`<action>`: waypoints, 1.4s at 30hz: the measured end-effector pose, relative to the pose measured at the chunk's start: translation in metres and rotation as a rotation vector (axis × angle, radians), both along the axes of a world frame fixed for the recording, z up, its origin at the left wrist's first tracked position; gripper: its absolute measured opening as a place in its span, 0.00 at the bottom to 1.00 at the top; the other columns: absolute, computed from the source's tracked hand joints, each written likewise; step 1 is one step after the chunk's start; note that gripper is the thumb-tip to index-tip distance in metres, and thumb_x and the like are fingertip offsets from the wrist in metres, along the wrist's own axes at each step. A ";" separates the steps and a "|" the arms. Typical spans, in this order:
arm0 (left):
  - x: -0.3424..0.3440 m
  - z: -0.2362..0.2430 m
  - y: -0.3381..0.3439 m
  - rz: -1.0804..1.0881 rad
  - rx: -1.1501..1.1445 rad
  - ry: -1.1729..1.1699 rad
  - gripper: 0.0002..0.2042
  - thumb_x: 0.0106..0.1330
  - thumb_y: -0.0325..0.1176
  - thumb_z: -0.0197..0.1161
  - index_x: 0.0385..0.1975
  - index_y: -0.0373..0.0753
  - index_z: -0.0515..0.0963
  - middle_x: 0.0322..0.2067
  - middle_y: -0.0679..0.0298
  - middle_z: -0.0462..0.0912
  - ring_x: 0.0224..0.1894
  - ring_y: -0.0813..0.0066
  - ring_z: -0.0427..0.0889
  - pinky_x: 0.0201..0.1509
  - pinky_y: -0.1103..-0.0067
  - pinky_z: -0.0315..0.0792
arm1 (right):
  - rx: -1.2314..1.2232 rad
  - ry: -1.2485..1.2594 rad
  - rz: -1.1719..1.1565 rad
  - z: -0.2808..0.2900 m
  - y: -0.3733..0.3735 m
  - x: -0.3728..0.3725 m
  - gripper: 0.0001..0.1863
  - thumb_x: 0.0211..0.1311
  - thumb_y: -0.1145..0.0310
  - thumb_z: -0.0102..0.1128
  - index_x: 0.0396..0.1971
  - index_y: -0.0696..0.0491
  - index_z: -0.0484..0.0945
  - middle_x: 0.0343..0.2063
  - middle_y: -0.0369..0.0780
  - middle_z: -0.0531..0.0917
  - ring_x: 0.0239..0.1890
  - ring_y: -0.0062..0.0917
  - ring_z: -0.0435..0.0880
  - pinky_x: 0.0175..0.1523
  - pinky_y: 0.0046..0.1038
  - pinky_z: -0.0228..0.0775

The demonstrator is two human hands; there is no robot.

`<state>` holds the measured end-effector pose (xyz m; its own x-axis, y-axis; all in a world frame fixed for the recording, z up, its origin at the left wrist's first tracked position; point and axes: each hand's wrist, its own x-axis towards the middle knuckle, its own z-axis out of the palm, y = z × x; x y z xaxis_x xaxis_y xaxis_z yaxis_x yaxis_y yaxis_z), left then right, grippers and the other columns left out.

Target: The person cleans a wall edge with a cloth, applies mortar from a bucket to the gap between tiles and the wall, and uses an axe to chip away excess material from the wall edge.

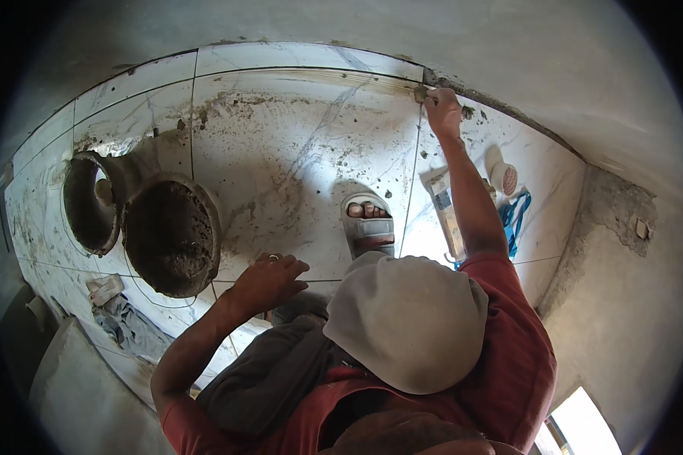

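My right hand reaches to the top of the white marble-patterned floor tiles, fingers closed on a small grey piece, perhaps a scraper or mortar lump, beside the tile strip at the wall's foot. Dark mortar lines the joint right of it. My left hand, wearing a ring, is open above the floor with loosely bent fingers, near my knee. My sandalled foot rests on the tiles between my arms. Grit and smears lie across the tiles.
Two mortar-coated buckets stand at the left, with a grey cloth below them. A long board-like tool, a pale cylindrical object and blue straps lie right. Plastered walls bound the space; a bright opening shows lower right.
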<state>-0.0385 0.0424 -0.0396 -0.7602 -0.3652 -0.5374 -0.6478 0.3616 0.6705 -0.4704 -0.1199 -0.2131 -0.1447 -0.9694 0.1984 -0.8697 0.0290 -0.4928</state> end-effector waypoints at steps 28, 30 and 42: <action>0.015 -0.030 0.005 0.022 -0.036 -0.048 0.16 0.60 0.41 0.57 0.45 0.41 0.72 0.39 0.58 0.76 0.44 0.59 0.76 0.52 0.66 0.66 | -0.044 0.008 0.171 -0.002 -0.018 0.034 0.09 0.48 0.70 0.59 0.15 0.53 0.70 0.20 0.43 0.74 0.28 0.40 0.74 0.32 0.40 0.64; 0.019 -0.040 0.008 0.041 -0.081 -0.025 0.16 0.59 0.41 0.57 0.44 0.40 0.72 0.37 0.58 0.76 0.41 0.58 0.77 0.50 0.65 0.66 | -0.207 0.259 0.008 -0.002 -0.025 0.021 0.09 0.48 0.69 0.58 0.15 0.54 0.70 0.20 0.43 0.74 0.27 0.40 0.74 0.32 0.39 0.66; 0.055 -0.090 0.030 0.273 -0.213 -0.338 0.34 0.54 0.40 0.62 0.61 0.39 0.57 0.59 0.46 0.57 0.61 0.45 0.57 0.59 0.60 0.58 | -0.077 0.214 0.347 0.013 -0.014 0.084 0.07 0.49 0.70 0.57 0.18 0.57 0.77 0.21 0.45 0.79 0.28 0.38 0.78 0.36 0.37 0.69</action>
